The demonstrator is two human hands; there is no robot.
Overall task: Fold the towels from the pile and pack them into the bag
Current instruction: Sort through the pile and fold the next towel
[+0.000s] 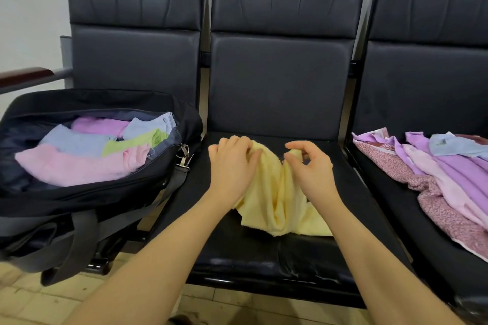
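A pale yellow towel (277,200) lies bunched on the middle black seat (264,258). My left hand (232,166) grips its far left corner with curled fingers. My right hand (311,166) pinches the far right corner between thumb and fingers. On the left seat stands an open black bag (52,200) holding folded towels: pink (74,166), light blue (76,140), purple (100,125) and green (132,141). The pile of unfolded towels (443,174), purple, pink, blue and a patterned one, lies on the right seat.
Three black padded chairs stand in a row against a pale wall. A wooden armrest (23,76) sticks out at the far left. The bag's straps (76,243) hang over the seat's front edge. Tiled floor (39,306) shows below.
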